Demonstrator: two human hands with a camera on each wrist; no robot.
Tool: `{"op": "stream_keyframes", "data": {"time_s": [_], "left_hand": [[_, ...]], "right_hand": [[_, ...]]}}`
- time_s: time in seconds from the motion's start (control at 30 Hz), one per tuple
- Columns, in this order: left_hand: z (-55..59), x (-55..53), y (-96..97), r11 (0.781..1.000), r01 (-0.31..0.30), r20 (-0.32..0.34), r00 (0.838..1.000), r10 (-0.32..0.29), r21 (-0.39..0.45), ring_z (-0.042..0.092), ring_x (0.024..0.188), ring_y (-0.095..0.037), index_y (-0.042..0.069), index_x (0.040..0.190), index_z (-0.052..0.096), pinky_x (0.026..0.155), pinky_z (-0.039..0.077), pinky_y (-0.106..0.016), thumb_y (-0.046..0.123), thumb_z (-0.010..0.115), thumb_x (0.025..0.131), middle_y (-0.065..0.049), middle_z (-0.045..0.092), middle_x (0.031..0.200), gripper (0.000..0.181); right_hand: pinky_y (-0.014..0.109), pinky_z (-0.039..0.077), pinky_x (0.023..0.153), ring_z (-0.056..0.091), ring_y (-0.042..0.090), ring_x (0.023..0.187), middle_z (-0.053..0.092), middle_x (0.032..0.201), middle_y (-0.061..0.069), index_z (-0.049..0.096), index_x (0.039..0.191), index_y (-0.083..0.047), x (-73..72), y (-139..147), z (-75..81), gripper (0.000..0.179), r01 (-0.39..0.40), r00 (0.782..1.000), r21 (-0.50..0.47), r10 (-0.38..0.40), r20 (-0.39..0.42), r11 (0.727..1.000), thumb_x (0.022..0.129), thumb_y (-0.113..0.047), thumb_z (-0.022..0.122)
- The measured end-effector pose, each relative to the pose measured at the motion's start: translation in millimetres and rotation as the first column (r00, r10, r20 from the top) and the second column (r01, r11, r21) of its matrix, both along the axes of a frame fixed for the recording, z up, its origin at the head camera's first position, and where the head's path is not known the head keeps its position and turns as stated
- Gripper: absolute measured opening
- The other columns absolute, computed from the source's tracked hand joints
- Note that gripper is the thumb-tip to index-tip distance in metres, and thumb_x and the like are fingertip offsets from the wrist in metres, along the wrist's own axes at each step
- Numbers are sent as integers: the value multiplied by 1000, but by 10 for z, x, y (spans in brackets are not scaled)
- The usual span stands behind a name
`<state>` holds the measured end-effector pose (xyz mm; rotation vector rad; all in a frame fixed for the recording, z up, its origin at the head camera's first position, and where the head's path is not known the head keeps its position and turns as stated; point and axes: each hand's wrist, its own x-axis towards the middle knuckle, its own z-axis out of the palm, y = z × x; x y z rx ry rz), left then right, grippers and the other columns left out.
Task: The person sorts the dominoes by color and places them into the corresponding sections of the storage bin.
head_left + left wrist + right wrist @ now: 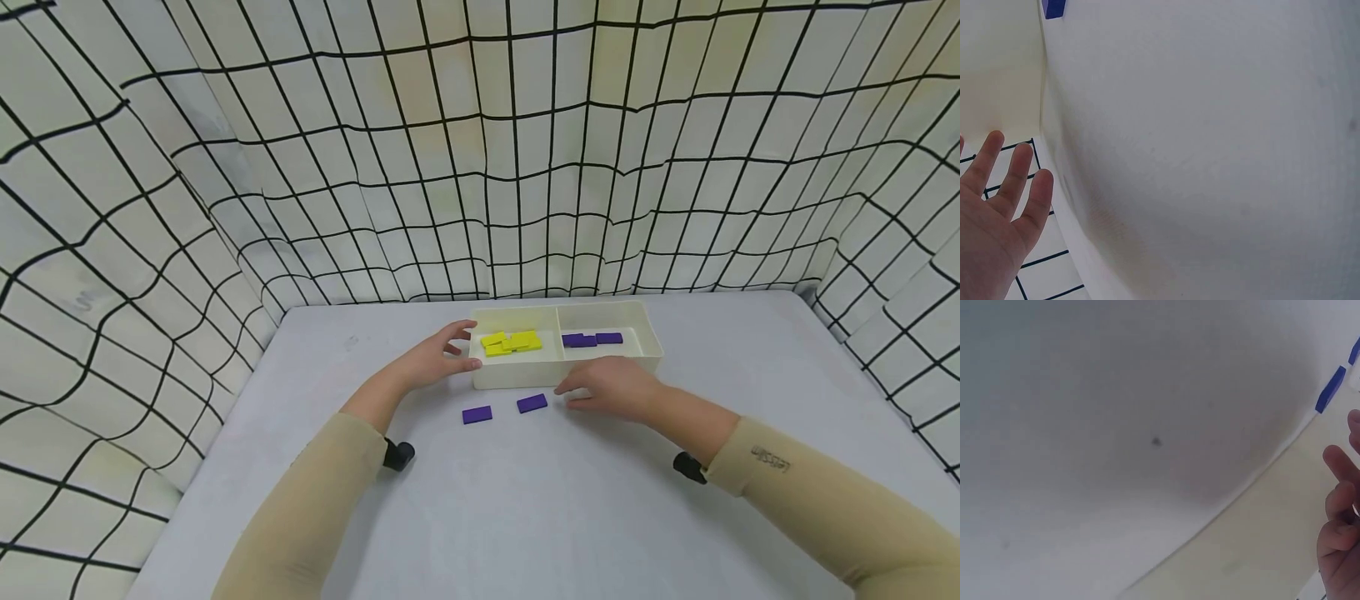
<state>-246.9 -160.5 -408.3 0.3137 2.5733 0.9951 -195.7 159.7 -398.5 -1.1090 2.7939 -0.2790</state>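
A white two-compartment box (517, 377) stands at the back of the table. Several yellow blocks (522, 340) lie in its left compartment, several purple blocks (609, 338) in the right one. Two more purple blocks rest on the table before the box, one nearer the middle (532, 403) and one to its left (477, 414). My left hand (429, 360) is at the box's left end, thumb by the front corner, fingers spread in the left wrist view. Just right of the nearer loose block, my right hand (615, 388) hovers by the front wall, fingers loosely bent, holding nothing visible.
A white wall with black grid netting (480, 167) encloses the table (525, 517) at the back and both sides. Black wrist devices (399, 455) show beneath both beige sleeves (817, 483).
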Motion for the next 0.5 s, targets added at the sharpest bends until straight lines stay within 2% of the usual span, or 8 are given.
{"op": "stream_keyframes", "data": {"time_s": [0.27, 0.5], "left_hand": [[2, 3, -4, 1000, 1, 2, 1000, -1, 3, 43, 136, -26, 36, 154, 26, 108, 38, -55, 46, 71, 89, -2, 41, 152, 80], [6, 4, 0, 1000, 2, 0, 1000, -2, -3, 43, 136, -26, 36, 154, 26, 107, 38, -55, 47, 71, 89, -2, 41, 152, 80]], "right_hand": [[30, 54, 84, 65, 10, 98, 72, 105, -11, 76, 113, -27, -34, -216, -84, 24, -4, 999, 47, 6, -34, 999, 89, -27, 76], [28, 54, 82, 65, 10, 95, 72, 103, -9, 77, 111, -25, -40, -361, -104, 24, -43, 998, 44, 45, -53, 998, 88, -27, 77]]}}
